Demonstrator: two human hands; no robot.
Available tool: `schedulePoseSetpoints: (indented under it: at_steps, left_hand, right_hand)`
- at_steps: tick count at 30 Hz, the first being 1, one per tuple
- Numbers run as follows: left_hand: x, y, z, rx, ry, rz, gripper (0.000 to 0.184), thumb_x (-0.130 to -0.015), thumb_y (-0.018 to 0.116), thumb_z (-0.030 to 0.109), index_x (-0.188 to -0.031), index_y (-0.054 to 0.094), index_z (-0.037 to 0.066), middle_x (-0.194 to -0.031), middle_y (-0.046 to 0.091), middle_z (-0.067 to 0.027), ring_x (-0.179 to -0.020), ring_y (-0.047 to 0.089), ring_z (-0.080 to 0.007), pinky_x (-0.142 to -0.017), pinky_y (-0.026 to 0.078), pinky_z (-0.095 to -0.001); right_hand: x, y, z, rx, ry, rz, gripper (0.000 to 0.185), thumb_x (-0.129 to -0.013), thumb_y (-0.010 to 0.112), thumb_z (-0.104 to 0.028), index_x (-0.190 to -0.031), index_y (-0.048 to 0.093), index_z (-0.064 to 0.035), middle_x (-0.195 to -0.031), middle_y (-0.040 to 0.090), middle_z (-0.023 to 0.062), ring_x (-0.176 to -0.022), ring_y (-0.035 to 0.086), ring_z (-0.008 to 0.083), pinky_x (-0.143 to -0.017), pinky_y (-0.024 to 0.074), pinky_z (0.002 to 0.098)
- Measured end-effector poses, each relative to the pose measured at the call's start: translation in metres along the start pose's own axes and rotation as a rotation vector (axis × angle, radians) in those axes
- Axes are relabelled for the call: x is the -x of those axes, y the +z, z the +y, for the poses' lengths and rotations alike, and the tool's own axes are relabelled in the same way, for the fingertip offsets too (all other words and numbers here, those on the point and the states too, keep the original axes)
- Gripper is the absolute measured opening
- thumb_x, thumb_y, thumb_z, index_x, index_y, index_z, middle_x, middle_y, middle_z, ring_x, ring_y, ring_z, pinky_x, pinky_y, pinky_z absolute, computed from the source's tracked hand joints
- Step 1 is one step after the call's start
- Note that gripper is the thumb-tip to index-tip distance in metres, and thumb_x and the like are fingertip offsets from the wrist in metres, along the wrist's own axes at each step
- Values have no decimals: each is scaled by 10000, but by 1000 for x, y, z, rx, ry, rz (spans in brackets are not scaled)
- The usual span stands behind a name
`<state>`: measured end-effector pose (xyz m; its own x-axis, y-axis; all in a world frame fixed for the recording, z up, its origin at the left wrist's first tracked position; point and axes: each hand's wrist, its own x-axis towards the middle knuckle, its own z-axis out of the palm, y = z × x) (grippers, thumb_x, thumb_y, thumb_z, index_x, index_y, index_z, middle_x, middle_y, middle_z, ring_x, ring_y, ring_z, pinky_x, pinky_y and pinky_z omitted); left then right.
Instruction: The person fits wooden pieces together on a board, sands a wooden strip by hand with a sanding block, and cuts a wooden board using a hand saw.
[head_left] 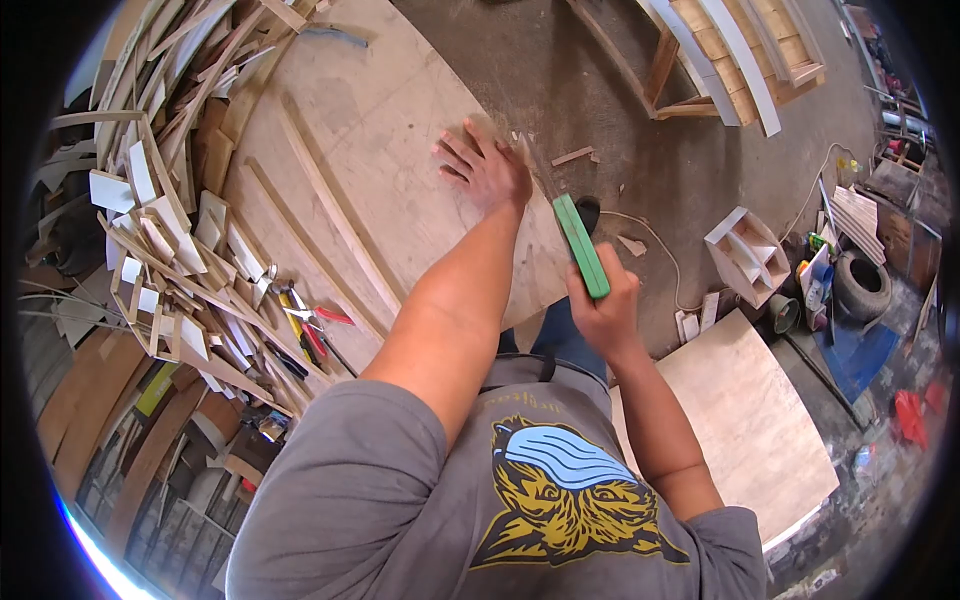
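My left hand [485, 172] rests on the plywood board [375, 75], its fingers spread near the right edge. My right hand [608, 305] is closed around the green handle of a handsaw [581, 245]. The thin saw blade points away from me and runs along the board's edge, just right of my left hand; blur makes its contact with the wood hard to make out. Two long wooden strips [335, 205] lie across the board to the left of my left forearm.
Wood offcuts [160, 230] are heaped at the left, beside pliers [325, 315] with red handles. A curved wooden frame [720, 60] stands at the upper right. On the right floor are a small divided box [747, 257], a tyre [862, 285], a cord and another board [740, 410].
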<state>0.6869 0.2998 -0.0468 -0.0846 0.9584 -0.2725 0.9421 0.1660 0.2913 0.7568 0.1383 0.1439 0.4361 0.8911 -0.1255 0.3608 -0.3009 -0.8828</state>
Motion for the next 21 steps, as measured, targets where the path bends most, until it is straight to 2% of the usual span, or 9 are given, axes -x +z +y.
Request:
schedulePoseSetpoints:
  at_steps: [4,8,21]
  left_hand:
    - [-2,4,0,11,0,7,681,-1088,341,379,-1681,117,132,-1725,-71,-251,-1581,-134,-467,-1242,-24,-641]
    - [-3,15,-4,-15,5,78,698,-1068,362,434,-1681,155,169,-1730,-23,-240,-1586,-99,-465,-1247,10,-637]
    - [-4,14,-4,-19,15,72,708,-1065,392,428,-1679,157,164,-1723,-10,-262,-1584,-90,-477,-1243,18,-647]
  right_hand:
    - [-6,1,10,0,32,43,117,-904,702,-42,-914,587,-25,-687,590,138,-598,675,322,-563,502,376]
    - [3,-7,19,-16,46,65,118,-911,712,-52,-913,596,-26,-674,584,136,-583,668,301,-558,496,364]
    - [3,2,13,-4,2,30,103,-906,700,-34,-947,605,-23,-757,618,154,-657,698,341,-580,516,383]
